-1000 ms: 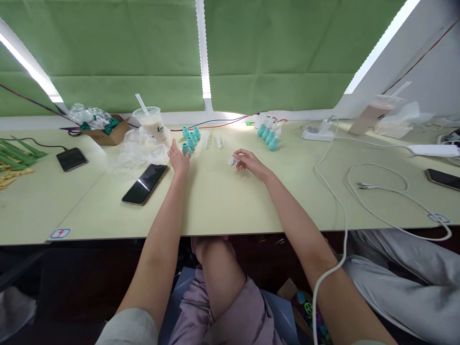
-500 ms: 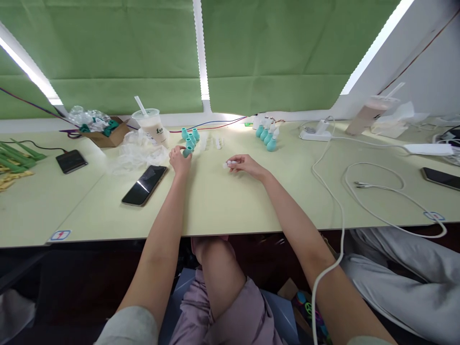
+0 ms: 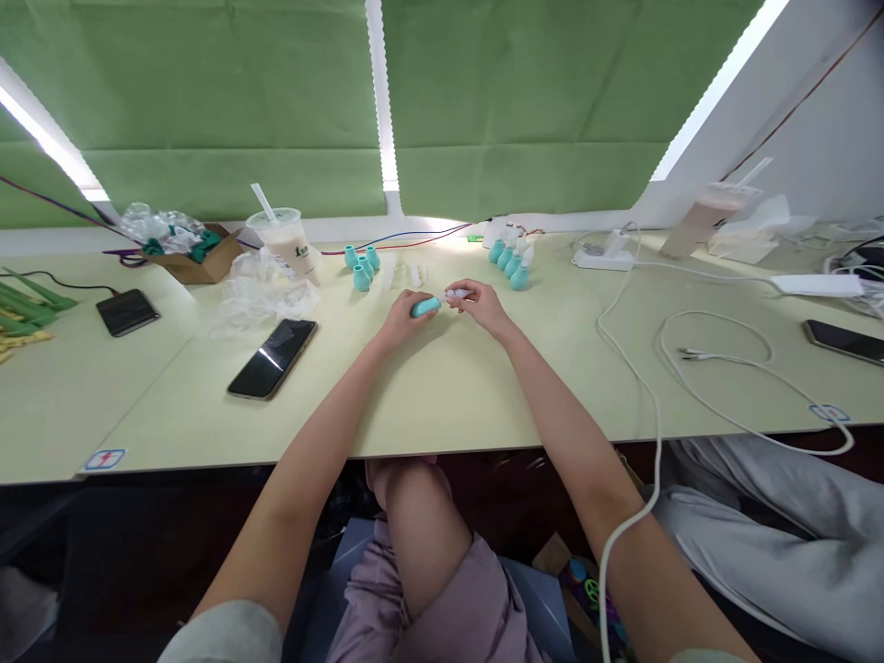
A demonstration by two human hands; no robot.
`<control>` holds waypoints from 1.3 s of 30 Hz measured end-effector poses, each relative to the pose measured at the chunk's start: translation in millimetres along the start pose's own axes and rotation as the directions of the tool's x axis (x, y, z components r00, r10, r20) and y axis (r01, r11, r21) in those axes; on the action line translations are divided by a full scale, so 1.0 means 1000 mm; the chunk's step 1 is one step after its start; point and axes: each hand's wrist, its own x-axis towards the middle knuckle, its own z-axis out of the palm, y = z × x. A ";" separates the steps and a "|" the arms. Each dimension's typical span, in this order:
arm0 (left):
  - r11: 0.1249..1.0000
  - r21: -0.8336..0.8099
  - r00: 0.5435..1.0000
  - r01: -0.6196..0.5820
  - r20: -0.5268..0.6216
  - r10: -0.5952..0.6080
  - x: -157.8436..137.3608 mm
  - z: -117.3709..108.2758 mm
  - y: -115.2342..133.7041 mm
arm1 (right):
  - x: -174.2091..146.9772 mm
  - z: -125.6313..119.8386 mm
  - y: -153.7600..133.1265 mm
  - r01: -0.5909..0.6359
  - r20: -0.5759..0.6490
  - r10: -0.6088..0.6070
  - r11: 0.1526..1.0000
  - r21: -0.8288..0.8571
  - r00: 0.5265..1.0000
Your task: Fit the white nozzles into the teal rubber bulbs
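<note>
Just beyond and right of the black smartphone (image 3: 273, 359), the left hand (image 3: 402, 319) is grasping a teal squeeze bulb (image 3: 424, 308), tipped toward the right hand (image 3: 483, 308), which is pinching a small whitish nozzle piece (image 3: 457, 294). The bulb is probably feeling light, soft and squeezable, its round belly offering the best hold. Both forearms (image 3: 324, 433) are slanting inward over the worktop (image 3: 446, 396).

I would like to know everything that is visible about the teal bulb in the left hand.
The bulb is teal, smooth and plain, and looks like rubber or soft plastic. The left hand holds it tilted onto its side, fingers hiding part of it. Its exposed end faces the right hand, which holds a small white piece close by; whether the two touch is too small to tell.
</note>
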 end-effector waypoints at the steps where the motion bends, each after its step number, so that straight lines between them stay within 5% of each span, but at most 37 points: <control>1: 1.000 -0.009 1.000 -0.015 0.009 0.015 0.000 0.000 -0.001 | 0.000 0.000 0.001 0.010 0.003 -0.010 1.000 -0.003 1.000; 7: 0.994 -0.109 0.993 0.005 0.115 0.007 -0.003 0.000 0.003 | 0.000 -0.001 0.002 0.017 0.015 -0.017 0.999 -0.034 1.000; 12: 0.999 -0.046 1.000 0.022 0.023 -0.021 -0.003 0.001 0.007 | -0.002 -0.002 0.000 0.012 0.014 -0.010 0.993 -0.117 1.000; 23: 0.997 0.016 0.996 0.074 -0.050 -0.073 -0.005 0.002 0.013 | -0.008 0.004 -0.003 -0.030 0.027 0.029 0.999 0.018 0.999; 39: 0.982 0.162 0.993 0.096 0.053 -0.105 -0.011 -0.002 0.016 | -0.012 0.012 -0.001 -0.068 0.058 0.073 0.994 -0.081 0.996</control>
